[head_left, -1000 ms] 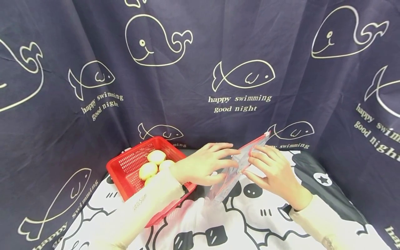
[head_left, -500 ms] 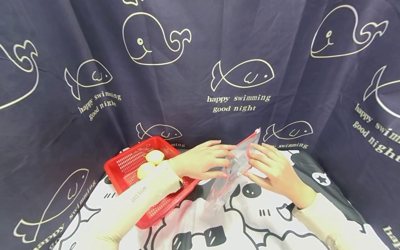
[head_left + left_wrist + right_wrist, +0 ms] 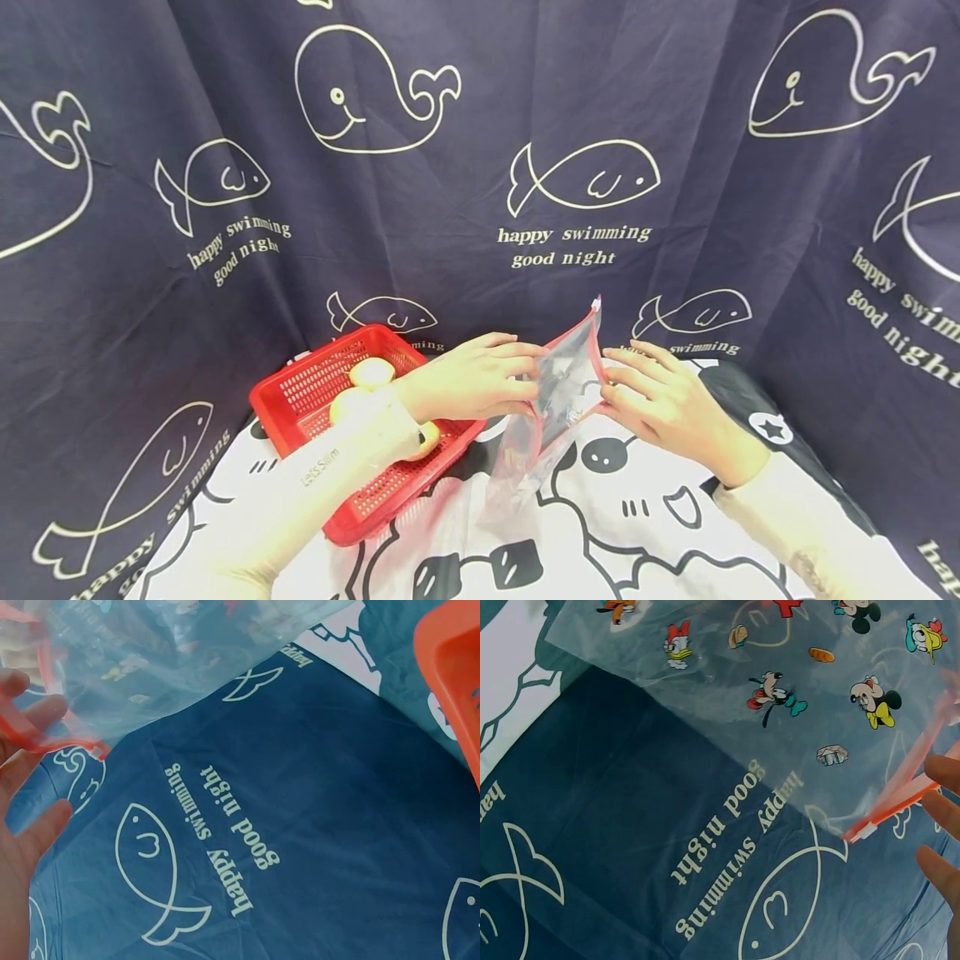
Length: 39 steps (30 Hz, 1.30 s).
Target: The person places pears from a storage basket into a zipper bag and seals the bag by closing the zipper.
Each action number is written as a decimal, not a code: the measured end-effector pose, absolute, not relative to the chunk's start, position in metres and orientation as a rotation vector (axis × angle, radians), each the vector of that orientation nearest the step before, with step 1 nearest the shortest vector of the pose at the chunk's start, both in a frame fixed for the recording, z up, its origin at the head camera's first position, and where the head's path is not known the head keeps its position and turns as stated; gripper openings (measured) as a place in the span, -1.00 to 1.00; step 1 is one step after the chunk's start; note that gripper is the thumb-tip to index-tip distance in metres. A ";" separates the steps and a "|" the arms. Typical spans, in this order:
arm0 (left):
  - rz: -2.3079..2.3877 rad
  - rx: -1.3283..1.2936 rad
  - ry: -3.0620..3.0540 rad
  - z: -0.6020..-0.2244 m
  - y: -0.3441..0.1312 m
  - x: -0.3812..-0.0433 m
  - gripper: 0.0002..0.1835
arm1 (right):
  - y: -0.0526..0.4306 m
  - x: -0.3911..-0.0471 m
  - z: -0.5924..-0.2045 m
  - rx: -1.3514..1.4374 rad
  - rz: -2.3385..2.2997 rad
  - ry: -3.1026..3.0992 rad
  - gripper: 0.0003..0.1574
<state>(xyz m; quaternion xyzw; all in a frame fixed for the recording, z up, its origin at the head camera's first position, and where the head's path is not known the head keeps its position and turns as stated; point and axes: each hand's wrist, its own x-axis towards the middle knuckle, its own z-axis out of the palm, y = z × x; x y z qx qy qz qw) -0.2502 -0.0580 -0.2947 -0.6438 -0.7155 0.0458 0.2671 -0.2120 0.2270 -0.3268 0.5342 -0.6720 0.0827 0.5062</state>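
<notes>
A clear zip bag (image 3: 566,387) with red zip edges and a white slider hangs between my two hands, its mouth spread apart. In the right wrist view, small cartoon figures are printed on the bag (image 3: 780,697). My left hand (image 3: 468,379) holds the left red edge, and the left wrist view has its fingers (image 3: 49,712) at the red strip. On the opposite side, my right hand (image 3: 675,408) holds the other edge, fingertips at the strip. Left of the bag stands a red plastic basket (image 3: 273,417) with several round yellow fruits (image 3: 371,372), partly hidden by my left sleeve.
The table is covered with a white and black cartoon cloth (image 3: 480,542). Behind it and at both sides hangs a dark blue curtain (image 3: 465,217) with fish and whale prints. My left forearm crosses over the basket.
The bag's mouth has widened as my left hand moved left and my right hand drew slightly right. The bag's slider corner has swung left. The basket has shifted slightly left.
</notes>
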 end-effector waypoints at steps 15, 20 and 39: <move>0.165 -1.657 -1.872 -0.296 -0.080 -0.250 -0.89 | 0.236 -0.211 -0.321 1.334 0.211 -1.666 -0.56; 0.155 -1.651 -1.852 -0.301 -0.086 -0.252 -0.87 | 0.245 -0.214 -0.326 1.359 0.215 -1.745 -0.55; 0.119 -1.597 -1.890 -0.313 -0.105 -0.249 -0.84 | 0.268 -0.215 -0.328 1.306 0.190 -1.957 -0.51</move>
